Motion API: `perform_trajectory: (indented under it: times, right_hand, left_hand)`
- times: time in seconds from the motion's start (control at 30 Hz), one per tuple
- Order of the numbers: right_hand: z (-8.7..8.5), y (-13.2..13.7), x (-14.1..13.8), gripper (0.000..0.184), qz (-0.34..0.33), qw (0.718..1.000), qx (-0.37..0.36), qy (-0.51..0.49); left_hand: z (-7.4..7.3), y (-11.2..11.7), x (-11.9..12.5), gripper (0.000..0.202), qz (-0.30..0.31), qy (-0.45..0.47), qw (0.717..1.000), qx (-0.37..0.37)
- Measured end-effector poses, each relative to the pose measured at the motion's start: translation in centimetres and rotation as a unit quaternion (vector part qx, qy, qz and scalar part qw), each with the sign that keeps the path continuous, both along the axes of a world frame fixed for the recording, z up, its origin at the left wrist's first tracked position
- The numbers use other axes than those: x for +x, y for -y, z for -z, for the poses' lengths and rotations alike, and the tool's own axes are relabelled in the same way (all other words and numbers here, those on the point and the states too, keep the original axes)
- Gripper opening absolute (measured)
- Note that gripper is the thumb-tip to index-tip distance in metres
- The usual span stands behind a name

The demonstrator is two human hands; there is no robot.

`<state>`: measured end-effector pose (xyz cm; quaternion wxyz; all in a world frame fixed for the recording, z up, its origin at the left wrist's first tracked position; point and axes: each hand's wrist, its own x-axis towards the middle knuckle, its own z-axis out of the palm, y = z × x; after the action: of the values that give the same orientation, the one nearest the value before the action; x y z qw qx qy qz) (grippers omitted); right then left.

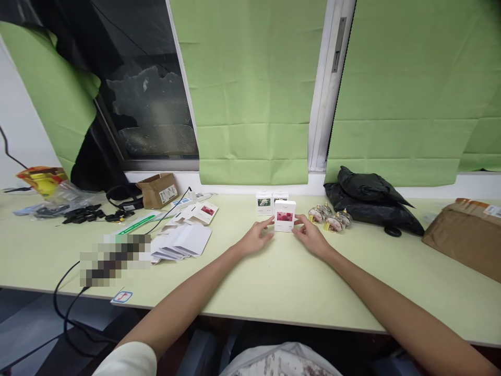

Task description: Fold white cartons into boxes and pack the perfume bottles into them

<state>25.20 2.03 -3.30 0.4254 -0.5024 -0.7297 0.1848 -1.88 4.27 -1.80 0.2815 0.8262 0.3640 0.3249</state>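
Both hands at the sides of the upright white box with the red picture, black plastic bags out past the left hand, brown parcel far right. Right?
One slip: the head view shows the black plastic bags out past the right hand, not the left hand. The white box and brown parcel are as you said.

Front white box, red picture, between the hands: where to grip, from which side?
Probably by its left and right edges around mid-height, coming from the near side. The box stands upright, with those edges between the left hand and right hand. Two rear boxes behind it likely make the back harder to reach.
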Motion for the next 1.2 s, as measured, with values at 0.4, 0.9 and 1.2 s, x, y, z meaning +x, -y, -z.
perform_trajectory:
  times: [0.4, 0.9, 1.2]
  right_hand:
    - [0.4, -0.6, 0.4, 0.045, 0.022, 0.998, -0.046, -0.048]
    - [0.7, -0.9, 0.6, 0.04, 0.042, 0.998, -0.037, -0.023]
    - [0.2, -0.2, 0.5, 0.018, 0.1, 0.979, -0.038, 0.175]
  left_hand:
    - [-0.3, -0.5, 0.1, 0.069, 0.005, 0.007, 0.999, -0.033]
    - [-0.7, -0.3, 0.1, 0.068, 0.02, 0.014, 0.999, -0.048]
    - [-1.1, -2.0, -2.1, 0.041, -0.096, -0.099, 0.988, 0.064]
